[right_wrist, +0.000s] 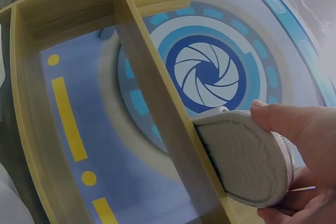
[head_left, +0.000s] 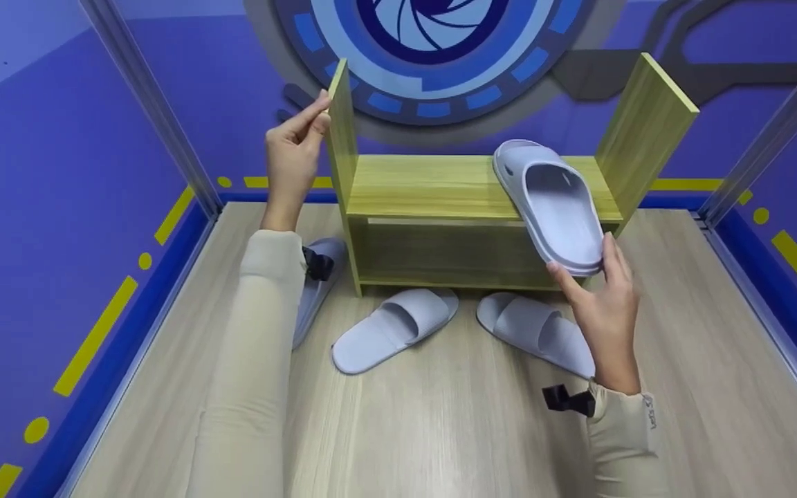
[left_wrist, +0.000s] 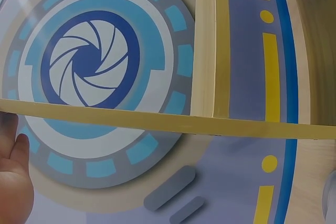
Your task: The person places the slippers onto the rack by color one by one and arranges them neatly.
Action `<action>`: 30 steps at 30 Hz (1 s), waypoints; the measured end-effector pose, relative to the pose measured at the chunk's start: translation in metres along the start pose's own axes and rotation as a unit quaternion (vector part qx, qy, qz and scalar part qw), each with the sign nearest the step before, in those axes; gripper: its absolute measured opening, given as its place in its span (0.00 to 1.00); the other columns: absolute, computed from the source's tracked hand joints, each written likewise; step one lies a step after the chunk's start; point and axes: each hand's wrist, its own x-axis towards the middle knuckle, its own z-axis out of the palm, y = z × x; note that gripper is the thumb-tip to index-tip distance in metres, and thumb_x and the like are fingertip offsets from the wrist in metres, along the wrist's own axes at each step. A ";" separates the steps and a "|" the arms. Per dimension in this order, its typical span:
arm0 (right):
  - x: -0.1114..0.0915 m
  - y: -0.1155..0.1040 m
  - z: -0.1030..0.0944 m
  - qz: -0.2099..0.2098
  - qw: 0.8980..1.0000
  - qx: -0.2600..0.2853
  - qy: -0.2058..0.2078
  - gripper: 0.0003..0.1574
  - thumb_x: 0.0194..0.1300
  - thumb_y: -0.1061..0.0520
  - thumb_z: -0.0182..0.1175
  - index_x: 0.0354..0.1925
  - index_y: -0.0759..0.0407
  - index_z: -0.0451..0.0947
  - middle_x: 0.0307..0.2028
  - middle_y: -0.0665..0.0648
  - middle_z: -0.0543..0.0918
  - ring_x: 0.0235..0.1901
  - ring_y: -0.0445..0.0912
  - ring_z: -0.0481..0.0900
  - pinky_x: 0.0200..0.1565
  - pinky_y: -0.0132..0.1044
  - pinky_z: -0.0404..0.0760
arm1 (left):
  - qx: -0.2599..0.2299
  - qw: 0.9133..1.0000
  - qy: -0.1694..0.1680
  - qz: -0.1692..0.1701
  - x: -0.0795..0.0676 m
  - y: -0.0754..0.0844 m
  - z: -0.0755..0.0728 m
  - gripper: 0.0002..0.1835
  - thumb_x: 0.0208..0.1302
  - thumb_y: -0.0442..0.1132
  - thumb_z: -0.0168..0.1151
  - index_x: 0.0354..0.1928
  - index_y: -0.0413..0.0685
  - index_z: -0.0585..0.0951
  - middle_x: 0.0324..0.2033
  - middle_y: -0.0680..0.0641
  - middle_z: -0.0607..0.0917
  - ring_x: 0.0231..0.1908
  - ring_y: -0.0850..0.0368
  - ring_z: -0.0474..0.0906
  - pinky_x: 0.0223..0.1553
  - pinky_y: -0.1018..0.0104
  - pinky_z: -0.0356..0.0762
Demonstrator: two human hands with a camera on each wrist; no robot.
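Clog (head_left: pixel 559 207) tilted, toe over the upper shelf (head_left: pixel 426 185); right hand (head_left: pixel 606 315) grips its heel between spread thumb and fingers; left hand (head_left: pixel 294 162) touches a side board (head_left: pixel 343 131), pinching or not I cannot tell; writing (head_left: pixel 650 413) on the right sleeve (head_left: pixel 621 449) unreadable

This looks like a purpose-built booth, closer to a lab or demonstration stand than a home. Metal posts (head_left: pixel 156 104) frame the corners, and the purple-blue wall panels (head_left: pixel 25 207) carry a big shutter-like emblem (head_left: pixel 433 24) and yellow dashes (head_left: pixel 96 335). They enclose a wood-grain worktop (head_left: pixel 426 429), where a household shelf (head_left: pixel 433 183) and pale slippers (head_left: pixel 416 311) seem staged. Both sleeves bear black wrist mounts (head_left: pixel 317 263).
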 end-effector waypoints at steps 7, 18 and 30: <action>0.005 0.000 0.011 0.005 1.000 -0.005 0.015 0.54 0.52 0.52 0.73 0.70 0.67 0.59 0.69 0.71 0.63 0.69 0.60 0.60 0.70 0.50 0.57 | 0.003 1.000 0.001 -0.002 0.001 0.000 0.001 0.18 0.68 0.36 0.55 0.58 0.41 0.78 0.60 0.47 0.77 0.60 0.60 0.75 0.58 0.67 0.75; 0.012 0.002 0.035 -0.017 0.999 0.004 0.049 0.56 0.49 0.52 0.75 0.69 0.70 0.60 0.67 0.71 0.65 0.67 0.62 0.61 0.69 0.52 0.58 | 0.005 1.000 0.015 0.003 -0.001 0.001 0.002 0.17 0.68 0.36 0.56 0.57 0.40 0.79 0.60 0.44 0.77 0.59 0.58 0.76 0.56 0.67 0.76; 0.022 0.004 0.049 -0.024 0.997 0.004 0.068 0.56 0.49 0.51 0.75 0.68 0.72 0.60 0.67 0.72 0.65 0.66 0.62 0.62 0.69 0.51 0.59 | -0.001 1.000 0.016 -0.004 -0.001 0.001 0.003 0.17 0.68 0.36 0.55 0.56 0.40 0.79 0.61 0.43 0.76 0.57 0.57 0.78 0.54 0.68 0.77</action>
